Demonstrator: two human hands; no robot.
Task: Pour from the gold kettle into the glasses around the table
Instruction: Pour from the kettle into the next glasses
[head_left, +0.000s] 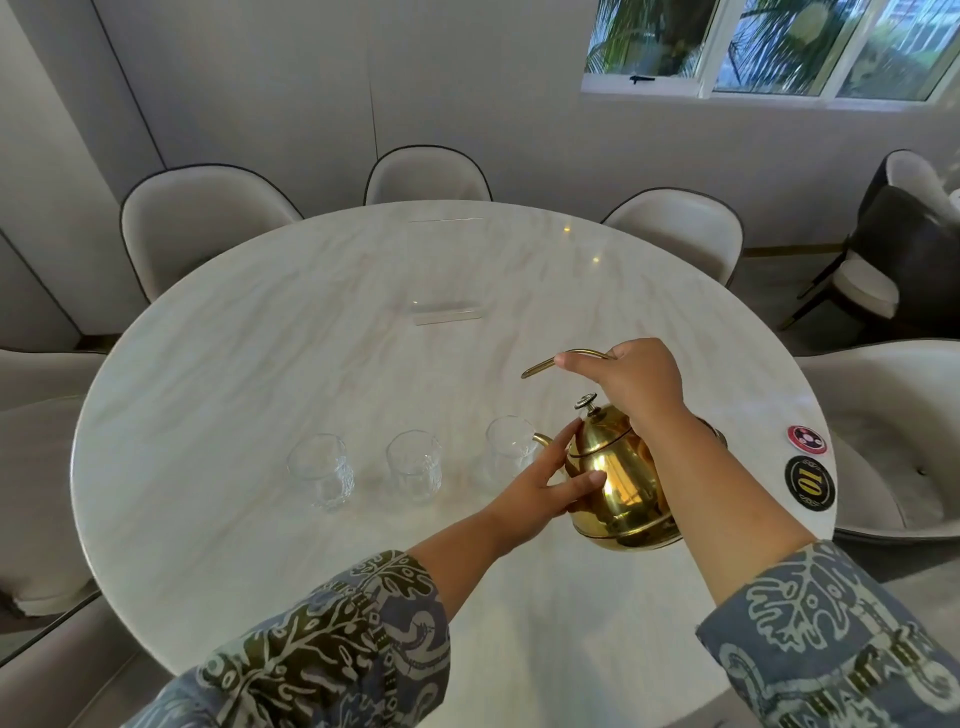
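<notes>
A gold kettle (621, 478) with a knobbed lid hangs just above the round marble table (260, 322), tilted left. My right hand (631, 384) grips its thin arched handle from above. My left hand (545, 486) rests flat against the kettle's left side, fingers spread. The spout points into the right glass (506, 452), partly hidden by my left hand. Two more clear glasses stand in the same row: a middle glass (414, 465) and a left glass (322, 470). Whether liquid is flowing cannot be made out.
Two round stickers (809, 467), one black and one red, lie near the table's right edge. A clear acrylic stand (447, 312) sits at the table's middle. Several cream upholstered chairs (208, 218) ring the table. A window is at the upper right.
</notes>
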